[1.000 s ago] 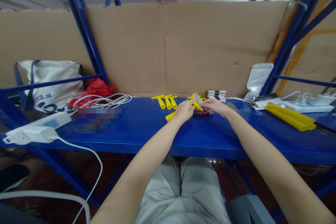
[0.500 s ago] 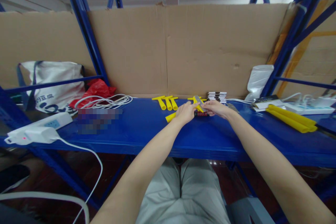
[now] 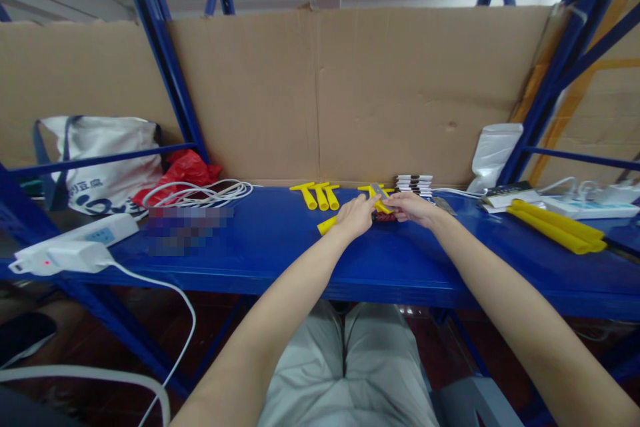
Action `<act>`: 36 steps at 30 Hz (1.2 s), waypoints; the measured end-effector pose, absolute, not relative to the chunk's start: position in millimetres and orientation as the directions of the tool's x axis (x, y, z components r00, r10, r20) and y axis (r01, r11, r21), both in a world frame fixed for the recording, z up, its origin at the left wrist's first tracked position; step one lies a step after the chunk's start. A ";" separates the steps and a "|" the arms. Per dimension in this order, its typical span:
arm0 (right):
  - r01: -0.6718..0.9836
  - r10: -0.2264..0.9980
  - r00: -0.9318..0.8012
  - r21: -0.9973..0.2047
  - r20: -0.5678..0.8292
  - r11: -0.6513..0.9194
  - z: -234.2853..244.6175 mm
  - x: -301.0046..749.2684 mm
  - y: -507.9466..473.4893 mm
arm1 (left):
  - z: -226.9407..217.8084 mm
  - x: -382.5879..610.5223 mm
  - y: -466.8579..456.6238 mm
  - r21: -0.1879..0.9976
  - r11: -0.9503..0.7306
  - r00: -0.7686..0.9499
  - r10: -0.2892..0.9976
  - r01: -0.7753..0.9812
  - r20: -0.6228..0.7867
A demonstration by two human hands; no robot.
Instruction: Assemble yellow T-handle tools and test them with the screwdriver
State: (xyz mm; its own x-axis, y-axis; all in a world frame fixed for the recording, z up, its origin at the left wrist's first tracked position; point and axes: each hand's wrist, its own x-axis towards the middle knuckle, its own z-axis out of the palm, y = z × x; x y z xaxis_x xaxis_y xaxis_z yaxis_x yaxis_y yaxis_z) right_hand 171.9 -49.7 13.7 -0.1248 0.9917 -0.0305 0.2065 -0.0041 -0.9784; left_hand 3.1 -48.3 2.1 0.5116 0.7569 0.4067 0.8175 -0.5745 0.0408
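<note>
My left hand (image 3: 355,217) is closed around a yellow T-shaped scraper handle (image 3: 327,225), whose round grip end sticks out on the left. My right hand (image 3: 413,207) pinches a flat grey strip (image 3: 380,191) that lies against the yellow head between both hands. The fingers partly hide where strip and head meet. Under the hands a dark item with red markings (image 3: 384,217) shows on the blue table. Just behind lies another yellow T-shaped piece (image 3: 367,188), partly covered. Farther left, several more yellow T-shaped handles (image 3: 320,197) lie in a row.
Striped white-and-black packs (image 3: 414,184) are stacked behind my right hand. Yellow tubes (image 3: 555,227) lie at the right, near a white power strip (image 3: 590,205). Coiled white cable (image 3: 215,193), a red plastic bag (image 3: 185,173) and another power strip (image 3: 75,245) occupy the left. Cardboard (image 3: 315,93) walls the back.
The grey strip has tilted flatter between my hands. Both hands have shifted only slightly, and the yellow handle is still in the left one.
</note>
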 end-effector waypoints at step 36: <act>0.318 0.988 0.132 -0.947 0.083 0.037 19.4 169.3 -47.5 | 5.6 7.8 -59.3 0.023 -0.699 0.639 0.666 0.715 0.384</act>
